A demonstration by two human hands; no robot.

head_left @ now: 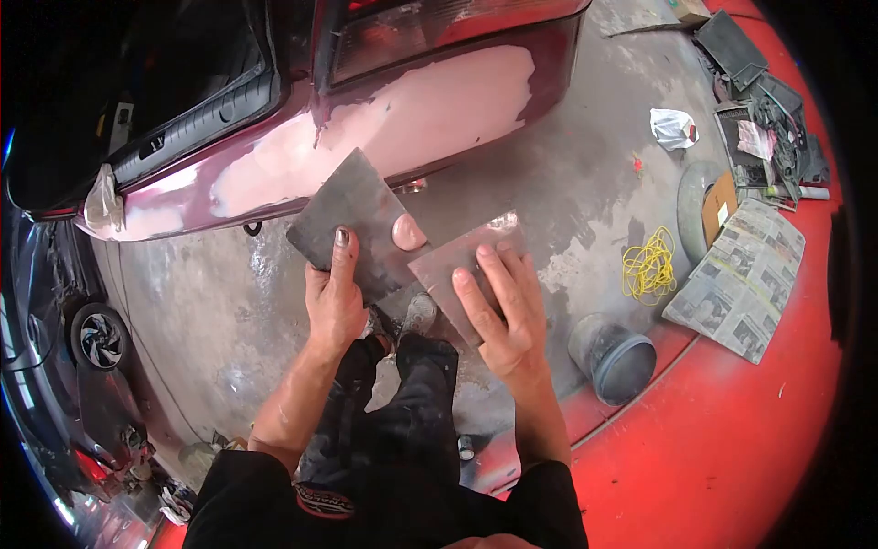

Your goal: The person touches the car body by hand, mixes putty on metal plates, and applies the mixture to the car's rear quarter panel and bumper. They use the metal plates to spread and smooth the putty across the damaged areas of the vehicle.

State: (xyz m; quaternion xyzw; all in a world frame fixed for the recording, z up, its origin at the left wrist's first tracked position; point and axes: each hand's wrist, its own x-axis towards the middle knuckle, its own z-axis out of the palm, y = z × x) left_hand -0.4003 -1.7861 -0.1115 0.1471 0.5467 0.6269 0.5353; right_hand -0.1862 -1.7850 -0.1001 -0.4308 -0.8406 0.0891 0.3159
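My left hand (pixel 333 302) is closed on a dark grey square mixing board (pixel 346 197), thumb lying across its top. A smooth dab of pink body filler (pixel 407 232) sits at the board's right edge. My right hand (pixel 508 306) grips a flat rectangular spreader (pixel 448 263), two fingers stretched over its face and the thumb hidden beneath. The spreader's left corner is close beside the board and the filler. Just beyond both hands is the maroon car bumper (pixel 165 192), with a broad patch of pale pink filler (pixel 439 101) across it.
A dark bucket (pixel 624 366) stands on the floor at right, near a yellow cord (pixel 649 267) and newspaper sheets (pixel 743 274). Farther back lie a white plastic bag (pixel 673 129) and piled dark parts (pixel 777 119). Another car (pixel 64 339) stands at left.
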